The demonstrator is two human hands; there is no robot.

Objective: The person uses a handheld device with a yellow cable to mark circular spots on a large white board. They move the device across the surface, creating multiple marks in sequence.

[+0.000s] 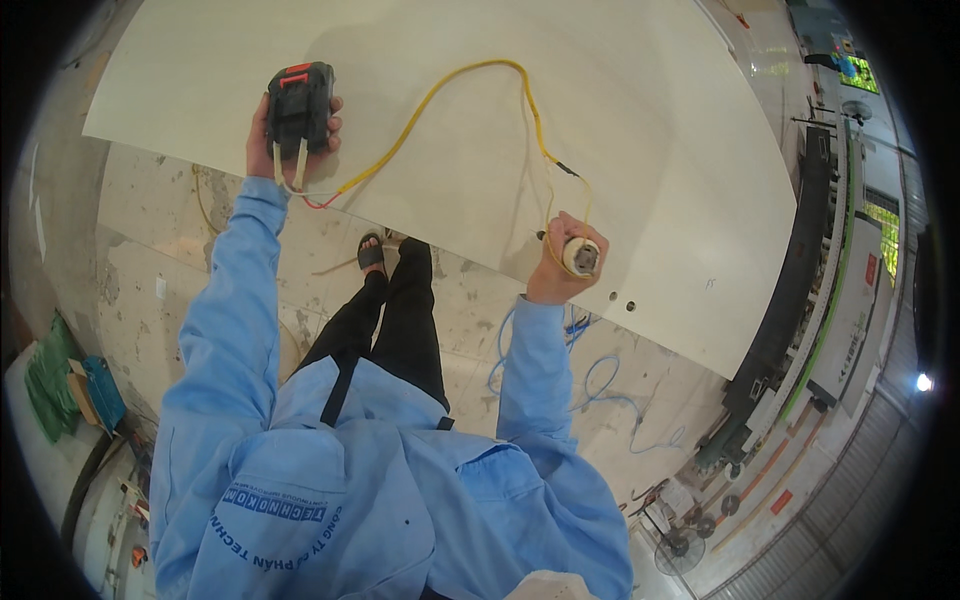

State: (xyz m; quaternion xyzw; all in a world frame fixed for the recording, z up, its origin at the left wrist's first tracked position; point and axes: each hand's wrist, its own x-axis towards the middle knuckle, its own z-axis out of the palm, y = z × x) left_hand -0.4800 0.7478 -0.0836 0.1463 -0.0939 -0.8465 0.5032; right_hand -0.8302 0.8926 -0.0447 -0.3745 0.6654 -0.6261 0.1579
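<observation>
Holding 1 blk batt (303,98), 1 wht cyl (581,258) w/ 2 hands (551,278)

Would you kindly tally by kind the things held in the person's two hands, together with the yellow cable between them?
Black battery pack, in the left hand: 1
Round white-rimmed part, in the right hand: 1
Yellow cable: 1
Total: 3

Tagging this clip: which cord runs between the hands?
The yellow cable, from the battery pack in the left hand to the right hand; the blue cord lies on the floor.
</observation>
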